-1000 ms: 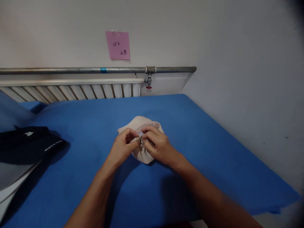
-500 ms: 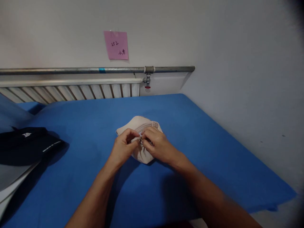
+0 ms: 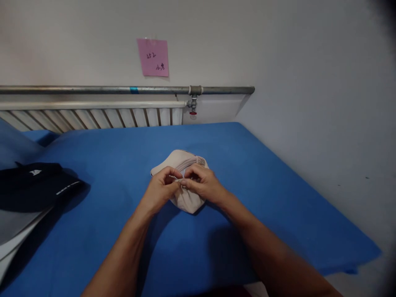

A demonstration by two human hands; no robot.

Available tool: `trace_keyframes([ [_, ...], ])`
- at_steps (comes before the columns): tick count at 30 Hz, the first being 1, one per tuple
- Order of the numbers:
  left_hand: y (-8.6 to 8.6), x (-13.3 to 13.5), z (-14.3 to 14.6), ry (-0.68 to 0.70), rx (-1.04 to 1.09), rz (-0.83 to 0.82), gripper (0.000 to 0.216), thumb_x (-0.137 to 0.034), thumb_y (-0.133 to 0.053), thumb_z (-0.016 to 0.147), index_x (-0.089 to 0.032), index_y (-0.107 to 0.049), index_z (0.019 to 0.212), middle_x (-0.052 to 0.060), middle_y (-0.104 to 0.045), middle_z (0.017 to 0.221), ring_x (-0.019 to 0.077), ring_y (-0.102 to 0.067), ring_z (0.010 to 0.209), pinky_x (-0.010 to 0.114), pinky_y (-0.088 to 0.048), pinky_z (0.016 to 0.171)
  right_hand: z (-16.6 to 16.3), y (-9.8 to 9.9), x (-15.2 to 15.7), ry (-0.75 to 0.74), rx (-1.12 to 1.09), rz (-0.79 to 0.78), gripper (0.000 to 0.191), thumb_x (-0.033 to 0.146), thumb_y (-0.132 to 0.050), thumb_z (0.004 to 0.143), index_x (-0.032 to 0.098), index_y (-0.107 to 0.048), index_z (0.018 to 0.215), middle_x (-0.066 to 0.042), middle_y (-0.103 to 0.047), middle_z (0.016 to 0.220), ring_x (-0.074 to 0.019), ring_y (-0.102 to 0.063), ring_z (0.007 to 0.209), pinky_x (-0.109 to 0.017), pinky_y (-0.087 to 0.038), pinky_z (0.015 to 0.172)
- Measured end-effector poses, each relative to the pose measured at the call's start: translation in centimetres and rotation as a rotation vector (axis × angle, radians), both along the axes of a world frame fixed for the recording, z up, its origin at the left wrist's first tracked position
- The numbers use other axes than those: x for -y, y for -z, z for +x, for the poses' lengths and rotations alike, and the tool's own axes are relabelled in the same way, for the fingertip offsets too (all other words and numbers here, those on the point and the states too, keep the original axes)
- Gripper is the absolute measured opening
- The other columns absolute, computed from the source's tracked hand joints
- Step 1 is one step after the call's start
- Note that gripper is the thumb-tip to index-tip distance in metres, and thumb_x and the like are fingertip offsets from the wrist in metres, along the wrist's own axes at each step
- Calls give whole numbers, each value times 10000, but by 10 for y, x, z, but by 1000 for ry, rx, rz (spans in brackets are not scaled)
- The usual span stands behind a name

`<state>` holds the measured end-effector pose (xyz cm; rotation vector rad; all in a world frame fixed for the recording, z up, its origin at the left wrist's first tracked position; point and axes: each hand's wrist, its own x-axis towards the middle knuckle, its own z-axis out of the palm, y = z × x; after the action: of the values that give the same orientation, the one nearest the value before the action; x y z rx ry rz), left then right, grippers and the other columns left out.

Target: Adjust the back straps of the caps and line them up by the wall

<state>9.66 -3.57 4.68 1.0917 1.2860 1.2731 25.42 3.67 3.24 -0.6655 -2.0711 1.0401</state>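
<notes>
A cream-coloured cap [image 3: 188, 201] lies on the blue table cover, its brim towards the far left and its inner band partly showing. My left hand [image 3: 159, 187] pinches the cap's near edge from the left, thumb and forefinger closed on it. From the right, my right hand [image 3: 206, 183] is also closed on that edge, its thumb almost meeting the left fingertips. What exactly sits between the fingertips is hidden. Near the left border rests a dark cap [image 3: 34, 187] with a small white mark on its front and white lettering on the brim.
The blue cover [image 3: 272, 206] reaches to the walls behind and at right. Grey and white flat items [image 3: 18, 227] lie under the dark cap. Behind the table run a radiator [image 3: 108, 117], a metal pipe [image 3: 102, 90] and a red-handled valve [image 3: 193, 113]. A pink note [image 3: 154, 57] hangs above.
My right thumb has moved up and left, flatter along the cap's edge. A small dark piece that showed between my fingertips is now covered. The view has shifted slightly.
</notes>
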Motion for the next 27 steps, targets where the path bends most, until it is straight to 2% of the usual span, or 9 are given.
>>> trace_keyframes([
  [5,0,0,-4,10,76,5,221,-215,-714,613,-160,-579,779,-18,-617,688,90,-527,563,206,-388,516,5,-2,0,-119,-37,-334,196,278,-687,760,182,-656,928,-3,-613,807,-112,-539,694,-258,-443,631],
  [9,0,0,-3,9,52,20,203,-197,-703,625,-156,-581,782,-11,-625,726,89,-529,593,206,-399,539,5,-2,0,-98,-60,-403,183,261,-701,727,170,-657,880,23,-573,727,-92,-497,627,-232,-406,572],
  [14,-1,0,2,-21,-29,23,182,-164,-644,624,-159,-571,791,-19,-595,720,79,-486,562,202,-367,513,1,-5,2,-23,-20,-320,99,228,-673,719,166,-633,784,32,-546,686,-85,-453,593,-223,-369,550],
  [18,-1,0,1,-35,-65,91,156,-140,-618,616,-162,-573,764,-11,-583,768,105,-536,667,213,-405,582,-1,-8,5,37,57,-187,38,172,-636,710,170,-598,708,27,-546,686,-98,-465,625,-225,-364,567],
  [21,1,-1,-3,-6,-106,116,151,-140,-645,625,-162,-584,761,-3,-585,811,121,-554,749,220,-421,642,-1,-7,7,15,85,-108,43,159,-618,715,171,-584,693,31,-532,671,-103,-463,635,-228,-362,577],
  [27,6,-2,-11,114,-17,-115,261,-254,-705,639,-174,-561,842,-7,-610,737,115,-545,611,226,-399,557,-1,-2,7,-46,125,-10,49,133,-582,733,177,-574,714,34,-554,686,-105,-485,657,-229,-373,608],
])
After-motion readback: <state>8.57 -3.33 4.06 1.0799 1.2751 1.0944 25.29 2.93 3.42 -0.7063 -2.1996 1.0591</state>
